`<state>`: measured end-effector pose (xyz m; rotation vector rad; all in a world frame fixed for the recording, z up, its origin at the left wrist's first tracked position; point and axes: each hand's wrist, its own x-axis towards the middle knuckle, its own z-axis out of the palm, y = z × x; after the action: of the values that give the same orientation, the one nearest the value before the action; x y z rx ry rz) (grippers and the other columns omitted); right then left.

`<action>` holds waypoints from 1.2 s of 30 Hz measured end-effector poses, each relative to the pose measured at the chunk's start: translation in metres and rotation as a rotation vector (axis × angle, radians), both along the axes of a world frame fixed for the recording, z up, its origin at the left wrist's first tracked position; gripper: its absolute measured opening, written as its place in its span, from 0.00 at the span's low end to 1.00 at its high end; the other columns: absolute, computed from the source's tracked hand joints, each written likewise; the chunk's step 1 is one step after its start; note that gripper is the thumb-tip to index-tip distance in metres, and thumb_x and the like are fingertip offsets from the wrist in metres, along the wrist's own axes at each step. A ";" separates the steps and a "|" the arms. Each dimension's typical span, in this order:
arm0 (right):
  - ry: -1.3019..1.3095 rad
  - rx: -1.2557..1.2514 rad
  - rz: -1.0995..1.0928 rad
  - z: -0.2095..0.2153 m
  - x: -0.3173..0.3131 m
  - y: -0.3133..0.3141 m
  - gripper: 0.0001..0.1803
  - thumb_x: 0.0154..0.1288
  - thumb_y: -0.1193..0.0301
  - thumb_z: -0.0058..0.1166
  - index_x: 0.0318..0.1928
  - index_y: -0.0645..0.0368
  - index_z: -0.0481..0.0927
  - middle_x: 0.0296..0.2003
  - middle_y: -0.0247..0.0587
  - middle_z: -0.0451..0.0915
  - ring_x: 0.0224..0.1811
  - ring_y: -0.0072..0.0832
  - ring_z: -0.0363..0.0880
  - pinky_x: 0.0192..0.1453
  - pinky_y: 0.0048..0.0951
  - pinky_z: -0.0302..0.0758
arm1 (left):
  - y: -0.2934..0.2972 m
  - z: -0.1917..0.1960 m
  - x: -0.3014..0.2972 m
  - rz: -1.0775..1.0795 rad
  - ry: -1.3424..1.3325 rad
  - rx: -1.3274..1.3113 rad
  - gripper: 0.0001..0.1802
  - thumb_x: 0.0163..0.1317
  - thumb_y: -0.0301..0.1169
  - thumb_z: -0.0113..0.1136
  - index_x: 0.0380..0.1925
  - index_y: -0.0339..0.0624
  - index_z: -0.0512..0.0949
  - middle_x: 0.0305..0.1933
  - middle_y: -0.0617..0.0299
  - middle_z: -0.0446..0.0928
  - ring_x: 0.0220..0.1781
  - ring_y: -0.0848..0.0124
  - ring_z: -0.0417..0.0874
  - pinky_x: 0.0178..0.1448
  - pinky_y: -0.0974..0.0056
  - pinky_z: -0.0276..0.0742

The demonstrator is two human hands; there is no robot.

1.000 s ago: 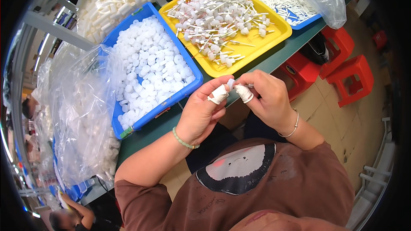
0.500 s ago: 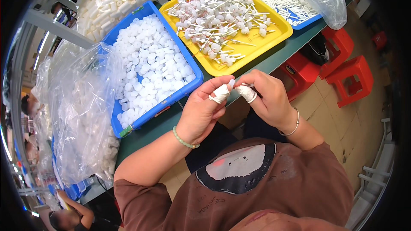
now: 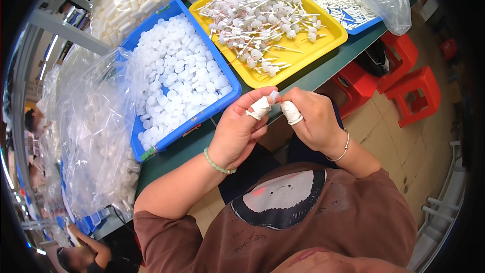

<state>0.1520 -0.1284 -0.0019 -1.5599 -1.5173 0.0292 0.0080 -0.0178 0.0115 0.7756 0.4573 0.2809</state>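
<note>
My left hand pinches a small translucent white plastic cap between thumb and forefinger. My right hand is closed right beside it, its thumb and forefinger pressed together against the cap's side; whatever lies between them is hidden. White tape wraps both thumbs. Just beyond my left hand stands a blue tray heaped with similar white caps. Past the fingertips, a yellow tray holds a pile of caps fitted on thin white sticks with reddish wire-like ends.
At the far right, a blue tray of short white tubes lies partly under a clear plastic bag. Another clear bag covers parts at left. Red stools stand right of the green table. A co-worker sits lower left.
My right hand has turned slightly and its thumb has come up closer to the cap; the small piece that showed at its fingers is now covered. My left hand keeps its pinch.
</note>
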 end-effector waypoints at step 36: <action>0.335 -0.021 0.056 0.007 -0.014 -0.005 0.10 0.58 0.82 0.50 0.42 0.62 0.73 0.32 0.44 0.76 0.30 0.34 0.78 0.34 0.28 0.73 | -0.002 -0.004 -0.003 0.018 -0.017 0.062 0.17 0.63 0.26 0.59 0.53 0.41 0.75 0.39 0.71 0.77 0.25 0.88 0.64 0.25 0.80 0.57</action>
<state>0.1383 -0.1337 0.0050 -1.4454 -1.2973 0.3242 0.0055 -0.0198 0.0077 0.8295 0.4411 0.3195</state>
